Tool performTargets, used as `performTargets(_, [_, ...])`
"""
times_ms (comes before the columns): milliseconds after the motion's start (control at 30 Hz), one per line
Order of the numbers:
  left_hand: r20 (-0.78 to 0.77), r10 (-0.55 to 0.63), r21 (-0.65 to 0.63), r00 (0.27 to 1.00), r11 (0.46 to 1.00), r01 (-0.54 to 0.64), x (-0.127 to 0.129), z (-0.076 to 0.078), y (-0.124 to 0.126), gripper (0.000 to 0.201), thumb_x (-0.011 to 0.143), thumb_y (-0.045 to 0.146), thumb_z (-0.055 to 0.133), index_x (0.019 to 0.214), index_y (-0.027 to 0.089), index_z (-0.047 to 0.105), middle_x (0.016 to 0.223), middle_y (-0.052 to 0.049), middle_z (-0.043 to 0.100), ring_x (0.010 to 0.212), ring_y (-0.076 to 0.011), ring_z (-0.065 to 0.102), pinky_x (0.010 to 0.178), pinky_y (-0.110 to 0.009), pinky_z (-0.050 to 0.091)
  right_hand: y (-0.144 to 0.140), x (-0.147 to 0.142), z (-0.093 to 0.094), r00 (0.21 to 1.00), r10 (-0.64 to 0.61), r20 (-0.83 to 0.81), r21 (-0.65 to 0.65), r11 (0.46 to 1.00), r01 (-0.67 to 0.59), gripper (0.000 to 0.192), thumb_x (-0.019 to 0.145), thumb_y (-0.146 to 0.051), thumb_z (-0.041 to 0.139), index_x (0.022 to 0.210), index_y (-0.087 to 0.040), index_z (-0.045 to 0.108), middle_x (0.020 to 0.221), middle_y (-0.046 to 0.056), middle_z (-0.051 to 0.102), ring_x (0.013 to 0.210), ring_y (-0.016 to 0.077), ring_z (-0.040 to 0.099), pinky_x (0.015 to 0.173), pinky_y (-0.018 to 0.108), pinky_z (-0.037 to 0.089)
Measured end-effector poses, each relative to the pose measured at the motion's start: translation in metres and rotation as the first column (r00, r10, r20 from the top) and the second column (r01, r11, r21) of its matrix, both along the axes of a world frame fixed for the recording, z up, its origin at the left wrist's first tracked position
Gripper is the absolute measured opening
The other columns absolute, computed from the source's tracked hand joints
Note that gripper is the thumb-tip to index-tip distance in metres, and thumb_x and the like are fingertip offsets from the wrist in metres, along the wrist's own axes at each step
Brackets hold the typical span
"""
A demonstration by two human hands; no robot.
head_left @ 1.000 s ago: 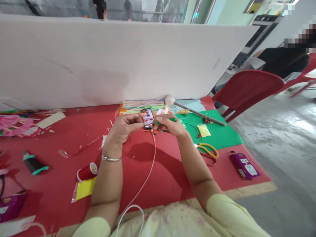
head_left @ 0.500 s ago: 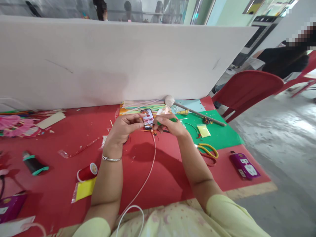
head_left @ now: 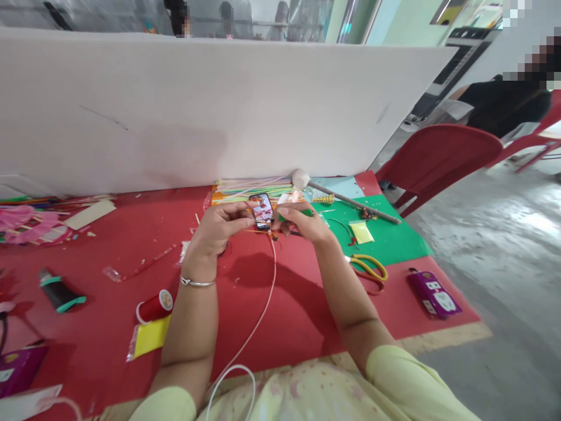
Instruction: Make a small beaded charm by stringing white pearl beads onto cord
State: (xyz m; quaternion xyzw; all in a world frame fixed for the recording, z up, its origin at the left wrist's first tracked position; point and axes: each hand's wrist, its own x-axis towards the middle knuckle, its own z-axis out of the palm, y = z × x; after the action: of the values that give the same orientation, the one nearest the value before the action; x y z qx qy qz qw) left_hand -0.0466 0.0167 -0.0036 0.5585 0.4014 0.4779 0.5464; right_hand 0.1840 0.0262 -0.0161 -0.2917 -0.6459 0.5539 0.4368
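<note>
Green stem (head_left: 293,216), thin and light, sits pinched in the right hand (head_left: 302,224), its long axis running roughly left to right above the red worktop (head_left: 109,327); it looks bendy, best held near the end. Left hand (head_left: 218,230) has its fingers narrowed around a small piece beside the phone (head_left: 263,210), too small to make out.

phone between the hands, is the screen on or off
On. The phone lies on the red table between the left hand and right hand, its screen lit with a colourful picture.
</note>
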Motion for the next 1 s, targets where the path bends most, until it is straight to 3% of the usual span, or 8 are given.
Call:
performTargets(667, [-0.028, 0.007, 0.029, 1.000, 1.000, -0.006, -0.0024, -0.0077, 0.0037, 0.041, 0.069, 0.024, 0.084, 0.109, 0.017, 0.080, 0.082, -0.006, 0.072, 0.071, -0.0136, 0.060, 0.065, -0.025, 0.046, 0.0010, -0.0015, -0.0012, 0.999, -0.044, 0.005, 0.006, 0.999, 0.044, 0.041, 0.094, -0.047, 0.061, 0.074, -0.013, 0.073, 0.074, 0.005, 0.074, 0.048, 0.0078, 0.057, 0.049, 0.021, 0.045])
performTargets(1000, [-0.023, -0.003, 0.013, 1.000, 1.000, 0.004, -0.0010, -0.0033, 0.0018, 0.042, 0.068, 0.025, 0.084, 0.109, 0.017, 0.080, 0.078, -0.004, 0.071, 0.065, -0.0124, 0.057, 0.061, -0.025, 0.043, 0.0012, -0.0023, -0.0012, 0.999, -0.046, 0.003, -0.009, 0.999, 0.046, 0.041, 0.093, -0.047, 0.062, 0.073, -0.013, 0.074, 0.073, 0.005, 0.074, 0.047, 0.0081, 0.057, 0.048, 0.022, 0.045])
